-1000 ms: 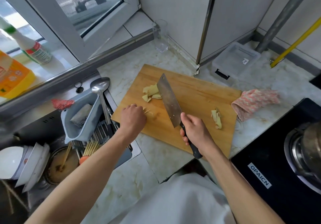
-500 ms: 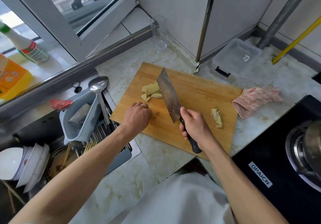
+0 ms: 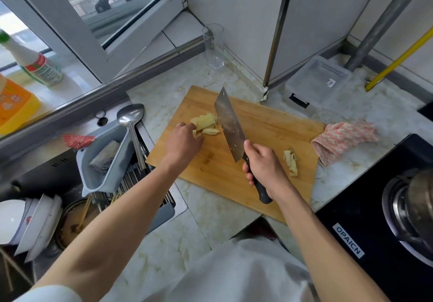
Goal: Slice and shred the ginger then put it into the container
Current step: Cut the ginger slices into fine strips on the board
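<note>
A pile of pale yellow ginger slices [image 3: 206, 123] lies on the wooden cutting board [image 3: 262, 135], toward its far left. My left hand [image 3: 184, 142] reaches into the near side of that pile, fingers curled on the slices. Just right of the pile the cleaver [image 3: 229, 126] stands blade down, and my right hand [image 3: 264, 168] grips its black handle. A smaller heap of ginger peel or pieces [image 3: 291, 162] lies on the board's right side. The clear plastic container [image 3: 319, 81] sits on the counter behind the board.
A pink cloth [image 3: 344, 137] lies right of the board, beside a black stove [image 3: 375, 219] with a steel pot [image 3: 419, 198]. A glass [image 3: 214, 46] stands in the far corner. Left is a sink with a grey drainer basket [image 3: 103, 161], a ladle [image 3: 131, 116] and bowls [image 3: 25, 222].
My left hand has moved from the board's near left edge up and right to the ginger pile. The cleaver and my right hand have barely shifted.
</note>
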Motion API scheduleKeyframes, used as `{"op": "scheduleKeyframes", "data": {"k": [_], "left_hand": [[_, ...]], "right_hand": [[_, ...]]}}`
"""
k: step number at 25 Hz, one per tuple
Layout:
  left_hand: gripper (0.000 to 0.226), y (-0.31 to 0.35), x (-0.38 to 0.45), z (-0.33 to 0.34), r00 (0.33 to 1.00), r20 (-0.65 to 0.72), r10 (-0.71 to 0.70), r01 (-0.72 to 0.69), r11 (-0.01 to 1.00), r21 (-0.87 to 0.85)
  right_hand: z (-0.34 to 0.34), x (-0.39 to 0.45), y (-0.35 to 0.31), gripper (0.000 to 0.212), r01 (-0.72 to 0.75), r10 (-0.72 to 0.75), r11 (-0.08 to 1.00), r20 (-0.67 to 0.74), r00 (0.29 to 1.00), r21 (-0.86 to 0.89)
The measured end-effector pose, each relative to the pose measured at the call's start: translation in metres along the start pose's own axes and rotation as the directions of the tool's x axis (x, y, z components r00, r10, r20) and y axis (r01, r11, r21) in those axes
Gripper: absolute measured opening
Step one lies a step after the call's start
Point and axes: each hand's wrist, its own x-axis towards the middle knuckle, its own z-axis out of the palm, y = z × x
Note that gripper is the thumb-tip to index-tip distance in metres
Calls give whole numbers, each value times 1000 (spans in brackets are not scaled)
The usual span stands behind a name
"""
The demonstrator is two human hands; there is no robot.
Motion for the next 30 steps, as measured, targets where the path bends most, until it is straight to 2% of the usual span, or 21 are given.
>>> {"op": "scheduleKeyframes", "data": {"k": [3,5,8,10,12,14,16,18,19,20,22,23,25,28,30], "left_hand": [[19,5,4,9,1000,-4,-1,1,998,61],[19,0,6,10,1000,-18,-4,5,999,51],[26,-4,2,3,997,-73,-14,10,999,-53],[27,-3,-5,-3,984,-136,-111,76,969,-236],[26,2,-18,-6,967,-77,-243,174,850,-498],[27,12,-34,1,956,105,-274,270,681,-681],[27,25,-49,14,931,240,-276,358,564,-744],[26,38,-57,28,891,320,-321,435,409,-802],[26,43,-61,35,875,339,-346,459,368,-809],[25,45,-63,41,877,317,-360,454,411,-790],[18,42,-68,46,919,224,-324,389,661,-642],[14,38,-70,46,938,199,-283,346,751,-563],[6,30,-71,44,956,209,-206,282,840,-464],[10,27,-73,37,976,171,-132,185,921,-344],[19,23,-73,38,990,139,-24,62,958,-279]], "right_hand": [[-3,-1,0,29,3,-3,1000,-9,1000,-1],[-6,-1,2,28,3,-3,1000,-19,1000,-4],[-10,-2,6,35,3,-4,1000,-26,1000,-15],[-12,-2,9,41,-4,4,1000,-29,1000,-23],[-13,-3,13,43,-14,13,1000,-31,999,-21],[-17,-6,16,44,-18,17,999,-32,999,-31],[-20,-9,20,45,-16,14,999,-34,999,-52],[-23,-14,25,44,-13,9,997,-42,999,-82],[-25,-17,28,44,-14,9,995,-47,999,-98],[-26,-20,31,44,-14,9,994,-50,999,-113],[-29,-24,37,45,-13,6,991,-50,999,-136],[-29,-25,40,45,-10,2,989,-51,999,-147],[-30,-27,43,44,3,-10,987,-48,999,-162],[-30,-28,46,45,17,-24,981,-36,999,-192],[-32,-29,49,46,20,-26,974,-25,999,-227]]}}
